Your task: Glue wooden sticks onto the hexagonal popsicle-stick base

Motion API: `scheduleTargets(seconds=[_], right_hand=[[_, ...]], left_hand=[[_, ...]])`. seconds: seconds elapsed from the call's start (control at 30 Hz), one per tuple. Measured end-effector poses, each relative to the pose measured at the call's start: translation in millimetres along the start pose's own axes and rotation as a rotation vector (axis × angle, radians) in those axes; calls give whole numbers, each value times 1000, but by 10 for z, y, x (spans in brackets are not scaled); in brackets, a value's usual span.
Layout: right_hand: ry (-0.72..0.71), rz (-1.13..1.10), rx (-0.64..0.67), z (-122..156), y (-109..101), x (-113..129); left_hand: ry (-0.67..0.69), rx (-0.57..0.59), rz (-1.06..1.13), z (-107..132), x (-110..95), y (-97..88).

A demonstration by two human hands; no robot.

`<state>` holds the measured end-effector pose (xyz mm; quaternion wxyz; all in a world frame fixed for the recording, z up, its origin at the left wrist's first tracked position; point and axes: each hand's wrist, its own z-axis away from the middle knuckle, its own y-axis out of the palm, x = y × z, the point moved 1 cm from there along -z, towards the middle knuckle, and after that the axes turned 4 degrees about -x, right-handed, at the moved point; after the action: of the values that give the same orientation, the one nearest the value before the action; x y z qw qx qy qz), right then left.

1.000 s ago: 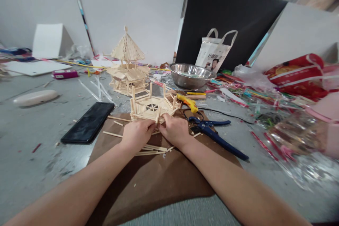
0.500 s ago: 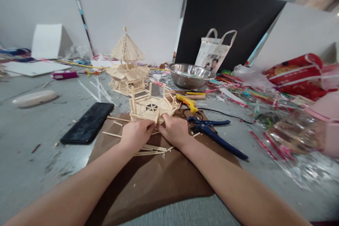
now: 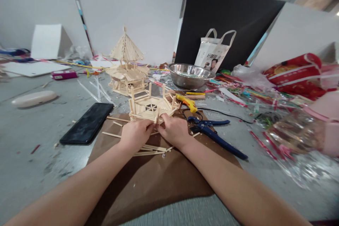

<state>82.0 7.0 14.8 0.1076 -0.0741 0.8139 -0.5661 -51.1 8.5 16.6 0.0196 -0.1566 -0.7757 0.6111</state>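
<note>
A many-sided frame of pale wooden sticks [image 3: 141, 111], with short upright posts round its edge, stands on brown paper [image 3: 169, 180]. At its near side my left hand [image 3: 136, 134] is closed, fingertips pinched against the frame's front edge. Beside it my right hand [image 3: 174, 129] is closed too, thumb and fingers gripping the frame near a front post. The two hands' fingertips almost meet, and they hide the part of the frame between them. Loose wooden sticks [image 3: 153, 149] lie on the paper just below the hands.
Behind the frame stands a stick pavilion [image 3: 127, 60] with a pointed roof. A yellow glue gun [image 3: 187, 102] and blue-handled cutters [image 3: 214, 136] lie to the right, a black phone [image 3: 87, 123] to the left. Farther back are a metal bowl [image 3: 192, 77] and scattered scraps.
Hardly anything differs. Both hands keep their hold at the frame's front edge, and the whole view has shifted very slightly.
</note>
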Motion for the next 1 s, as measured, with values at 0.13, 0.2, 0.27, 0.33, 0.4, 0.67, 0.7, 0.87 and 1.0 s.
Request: scheduleTargets(seconds=[0.13, 0.2, 0.27, 0.33, 0.4, 0.67, 0.7, 0.87, 1.0], right_hand=[[1, -13, -17, 4, -1, -5], [0, -21, -27, 6, 0, -9], [-5, -22, -28, 8, 5, -12], [-10, -21, -34, 7, 11, -13], [-13, -19, -48, 5, 17, -14], [-27, -7, -57, -3, 29, -25], [-30, -5, -55, -3, 28, -27], [-36, -2, -59, 5, 20, -35], [-37, -17, -49, 8, 6, -32]], left_hand=[[7, 1, 1, -1, 1, 1], [7, -2, -1, 1, 3, 2], [9, -9, -7, 4, 6, 4], [15, -13, -14, 5, 7, 7], [21, -17, -16, 5, 4, 8], [0, -54, 5, 21, -7, 1], [2, -58, 7, 21, -6, 3], [8, -68, 0, 11, -1, 26], [20, -78, -11, 7, -1, 34]])
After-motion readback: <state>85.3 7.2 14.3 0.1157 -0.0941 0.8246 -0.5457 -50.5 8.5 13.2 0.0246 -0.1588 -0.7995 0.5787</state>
